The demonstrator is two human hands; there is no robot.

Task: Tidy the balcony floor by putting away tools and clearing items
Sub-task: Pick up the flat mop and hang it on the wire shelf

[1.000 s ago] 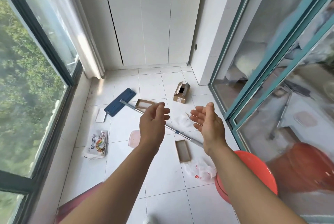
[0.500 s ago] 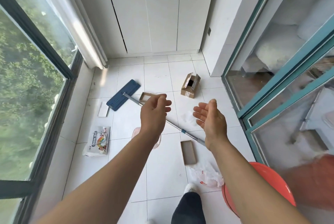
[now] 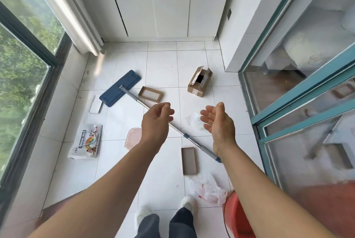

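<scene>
both hands now nearer the mop, loosely open, empty; printed bag lettering unreadable.

Glossy white floor tiles, shiny metal mop handle, matt cardboard box, prob. thin plastic bag

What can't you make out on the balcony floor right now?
Head view:
- Mop handle: a mid stretch hidden behind the left hand, its end behind the right forearm.
- Pink lid: right side covered by the left wrist.
- Red bucket: cut by the bottom edge and forearm.
- Printed bag: text too small.
</scene>
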